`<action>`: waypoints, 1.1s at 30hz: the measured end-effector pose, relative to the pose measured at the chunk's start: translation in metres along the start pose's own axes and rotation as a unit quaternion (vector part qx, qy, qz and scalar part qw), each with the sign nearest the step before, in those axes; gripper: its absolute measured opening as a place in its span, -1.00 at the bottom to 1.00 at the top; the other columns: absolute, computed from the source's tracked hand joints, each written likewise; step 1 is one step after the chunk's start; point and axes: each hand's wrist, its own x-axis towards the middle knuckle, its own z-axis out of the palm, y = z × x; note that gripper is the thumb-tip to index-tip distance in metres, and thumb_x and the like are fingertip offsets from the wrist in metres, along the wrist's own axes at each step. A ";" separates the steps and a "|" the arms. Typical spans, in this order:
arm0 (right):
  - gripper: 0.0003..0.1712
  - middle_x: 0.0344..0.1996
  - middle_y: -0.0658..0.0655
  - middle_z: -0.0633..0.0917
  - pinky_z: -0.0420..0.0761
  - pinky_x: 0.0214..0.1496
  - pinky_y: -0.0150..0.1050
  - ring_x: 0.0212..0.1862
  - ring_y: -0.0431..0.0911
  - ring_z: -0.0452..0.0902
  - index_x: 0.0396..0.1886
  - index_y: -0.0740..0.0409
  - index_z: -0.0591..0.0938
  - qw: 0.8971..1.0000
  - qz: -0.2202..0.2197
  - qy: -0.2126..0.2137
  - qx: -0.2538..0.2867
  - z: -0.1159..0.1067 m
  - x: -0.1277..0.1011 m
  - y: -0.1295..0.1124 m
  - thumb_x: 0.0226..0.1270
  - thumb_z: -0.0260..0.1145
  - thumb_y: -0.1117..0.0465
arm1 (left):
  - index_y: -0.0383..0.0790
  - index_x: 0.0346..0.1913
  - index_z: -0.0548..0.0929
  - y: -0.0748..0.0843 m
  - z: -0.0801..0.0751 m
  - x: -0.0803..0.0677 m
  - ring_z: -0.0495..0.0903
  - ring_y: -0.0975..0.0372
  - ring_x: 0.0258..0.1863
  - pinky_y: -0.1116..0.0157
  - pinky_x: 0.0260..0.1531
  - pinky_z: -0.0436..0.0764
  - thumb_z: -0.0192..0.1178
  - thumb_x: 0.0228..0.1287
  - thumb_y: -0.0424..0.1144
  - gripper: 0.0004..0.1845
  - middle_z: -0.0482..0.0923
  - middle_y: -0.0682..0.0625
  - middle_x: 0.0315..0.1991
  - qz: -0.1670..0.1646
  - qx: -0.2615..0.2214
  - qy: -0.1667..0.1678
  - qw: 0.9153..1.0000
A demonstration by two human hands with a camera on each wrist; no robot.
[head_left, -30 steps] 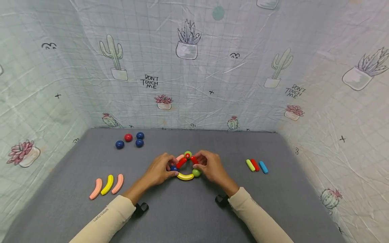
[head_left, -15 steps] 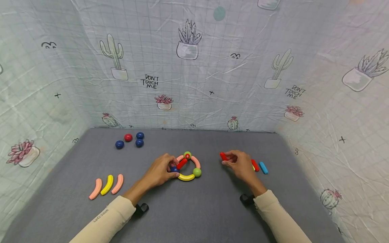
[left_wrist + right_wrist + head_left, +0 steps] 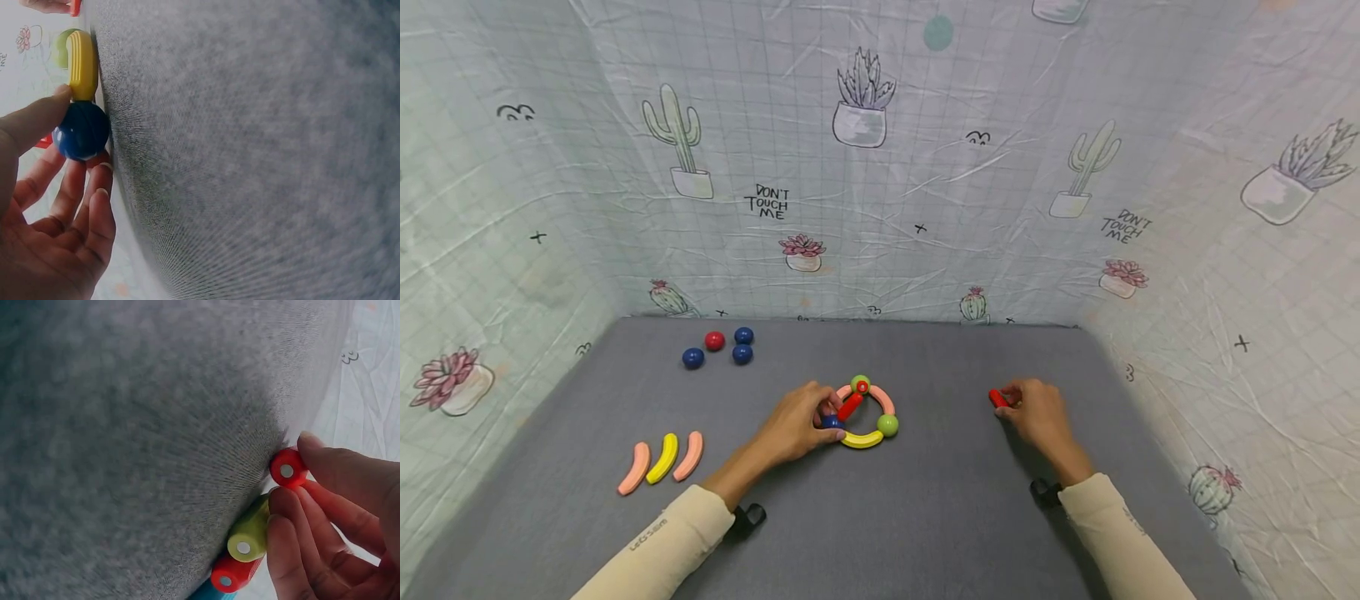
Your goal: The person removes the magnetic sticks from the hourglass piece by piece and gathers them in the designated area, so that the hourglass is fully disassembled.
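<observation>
Near the middle of the head view, the left hand holds a small ring of toy pieces that lies on the grey mat: its thumb and fingers are curled round the blue ball at the ring's left side, and the left wrist view shows that ball pinched between the thumb above and the fingertips below. The ring counts two green balls, one at the top and one at the lower right, one yellow curved piece along the bottom, a pink curved piece on the right, and one red stick lying slantwise inside it. Right of centre, the right hand pinches a second red stick between thumb and forefinger, low over the mat; in the right wrist view this stick sits at the fingertips just beside three more sticks lying side by side, one green, one red and a sliver of one blue. In the upper left of the mat lie four loose balls, three dark blue and one red. At the lower left lie three curved pieces in a row, pink, yellow and pink. A cloth printed with cacti walls the mat on three sides.
</observation>
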 end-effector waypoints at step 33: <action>-0.65 0.02 0.08 0.83 0.79 0.02 -0.07 -0.06 -0.03 0.81 0.11 0.07 0.80 0.956 -0.186 -0.057 0.222 0.073 0.026 -0.160 0.33 0.55 0.27 | -0.07 -0.12 0.70 0.004 -0.001 -0.002 0.56 0.22 -0.28 0.34 -0.22 0.54 0.61 0.20 -0.13 -0.70 0.56 0.04 -0.23 -0.005 -0.003 -0.002 1.000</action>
